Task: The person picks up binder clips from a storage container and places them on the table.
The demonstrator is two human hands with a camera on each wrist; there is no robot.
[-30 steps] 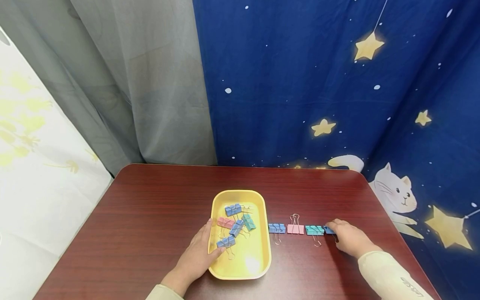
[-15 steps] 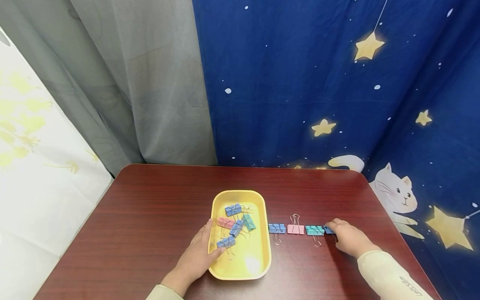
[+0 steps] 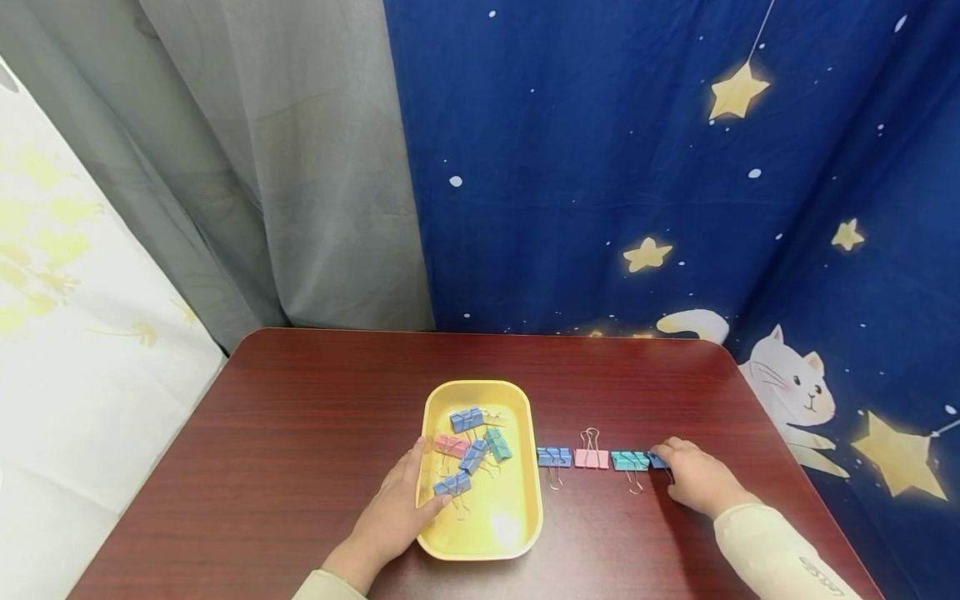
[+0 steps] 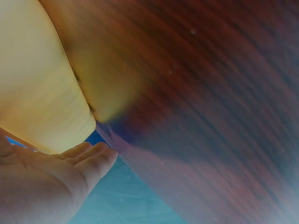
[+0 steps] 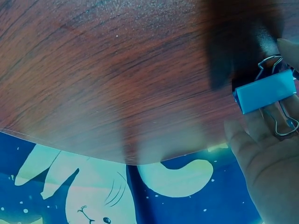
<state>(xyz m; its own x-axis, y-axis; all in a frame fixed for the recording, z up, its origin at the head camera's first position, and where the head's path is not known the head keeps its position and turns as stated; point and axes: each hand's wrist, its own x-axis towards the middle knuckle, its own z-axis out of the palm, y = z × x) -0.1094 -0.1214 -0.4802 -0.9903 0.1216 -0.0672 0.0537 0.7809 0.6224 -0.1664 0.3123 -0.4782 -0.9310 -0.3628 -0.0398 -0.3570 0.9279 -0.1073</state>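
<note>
A yellow tray [image 3: 480,550] stands on the table, with my left hand [image 3: 390,504] at its left side. The thumb lies over the rim and the fingers lie along the outer wall. In the left wrist view the fingers [image 4: 96,161] reach along that wall. Further right, my right hand [image 3: 697,475] pinches a blue binder clip [image 5: 266,91] at the right end of a row; in the head view the hand hides most of it. The row's others are a teal clip [image 3: 630,461], a pink clip [image 3: 592,459] with its handles pointing away, and a blue clip [image 3: 553,457] by the tray.
Inside the tray lie several blue clips [image 3: 467,419], a pink clip [image 3: 451,445] and a teal clip [image 3: 498,444]. Curtains [image 3: 555,167] hang behind the dark red wooden table [image 3: 322,400]. The table's right edge runs beyond my right hand.
</note>
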